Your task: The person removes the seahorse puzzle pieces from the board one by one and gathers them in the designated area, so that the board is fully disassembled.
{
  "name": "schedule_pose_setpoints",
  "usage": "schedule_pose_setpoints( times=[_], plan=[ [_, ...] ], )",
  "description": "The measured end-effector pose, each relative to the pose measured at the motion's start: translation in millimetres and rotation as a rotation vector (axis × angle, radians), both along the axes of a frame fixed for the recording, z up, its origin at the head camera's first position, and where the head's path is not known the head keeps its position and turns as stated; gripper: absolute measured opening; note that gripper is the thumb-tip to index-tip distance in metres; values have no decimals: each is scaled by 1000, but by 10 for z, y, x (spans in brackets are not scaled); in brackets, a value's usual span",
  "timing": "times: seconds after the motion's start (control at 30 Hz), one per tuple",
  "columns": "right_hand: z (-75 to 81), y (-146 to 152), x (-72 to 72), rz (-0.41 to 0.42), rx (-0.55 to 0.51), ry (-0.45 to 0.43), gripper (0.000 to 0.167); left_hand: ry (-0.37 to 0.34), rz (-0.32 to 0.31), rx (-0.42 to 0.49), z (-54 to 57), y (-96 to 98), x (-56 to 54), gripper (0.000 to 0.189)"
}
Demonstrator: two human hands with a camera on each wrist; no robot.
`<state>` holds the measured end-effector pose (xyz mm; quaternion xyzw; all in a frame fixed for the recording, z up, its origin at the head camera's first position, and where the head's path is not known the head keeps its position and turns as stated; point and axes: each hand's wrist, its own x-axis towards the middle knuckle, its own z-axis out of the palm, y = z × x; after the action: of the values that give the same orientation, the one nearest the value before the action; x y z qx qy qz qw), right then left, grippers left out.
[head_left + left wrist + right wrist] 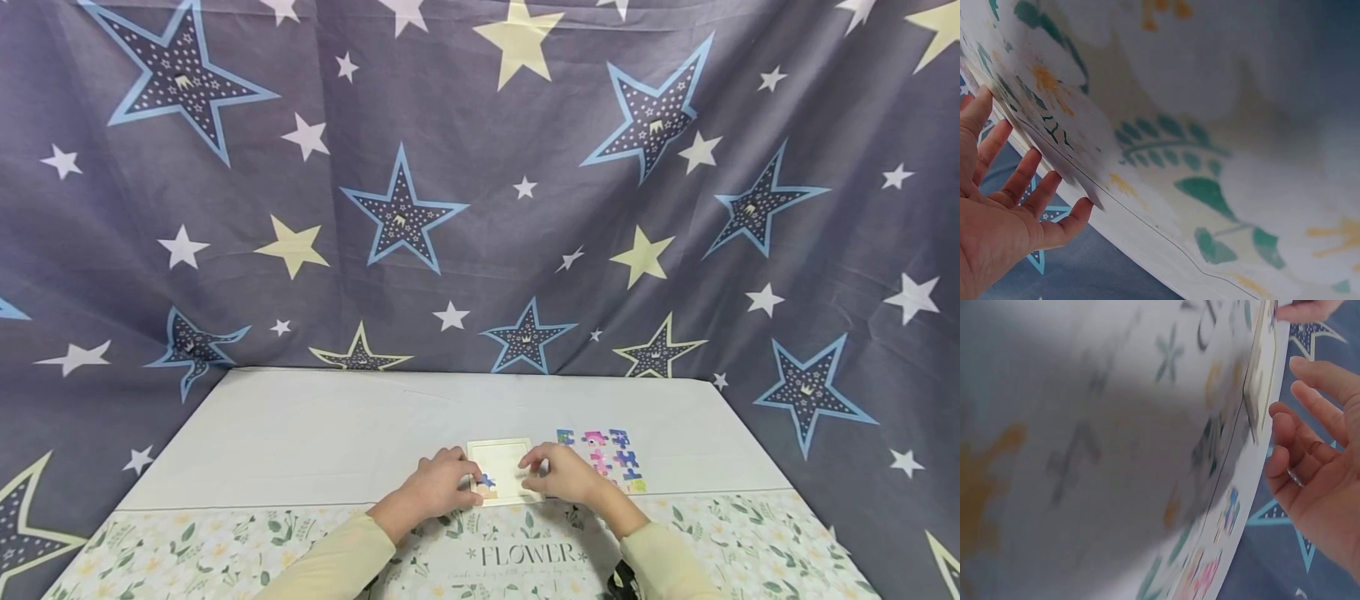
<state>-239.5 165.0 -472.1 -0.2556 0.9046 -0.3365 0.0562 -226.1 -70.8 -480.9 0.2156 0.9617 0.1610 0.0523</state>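
A shallow pale puzzle tray (501,461) lies on the table between the hands. Blue and peach jigsaw pieces (487,485) sit in its lower left corner. My left hand (442,482) is at the tray's left side, thumb and fingertips right at the rim and beside those pieces; the left wrist view shows its fingers (1029,169) spread. Over the tray's right side hovers my right hand (564,473), fingers loosely bent with a gap to the thumb. In the right wrist view nothing shows between its fingers (1310,431).
Several loose jigsaw pieces (624,458), pink, blue and yellow, lie in rows right of the tray, partly behind the right hand. A floral cloth (247,550) with the word FLOWER covers the near table. Behind the white tabletop (337,425) hangs a star-patterned curtain (480,167).
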Motion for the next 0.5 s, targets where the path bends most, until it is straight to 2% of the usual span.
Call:
schedule_pose_setpoints(
  times=[0.5],
  plan=[
    [-40,-339,0,43,40,-12,22,-10,-8,9,9,-7,11,32]
  ],
)
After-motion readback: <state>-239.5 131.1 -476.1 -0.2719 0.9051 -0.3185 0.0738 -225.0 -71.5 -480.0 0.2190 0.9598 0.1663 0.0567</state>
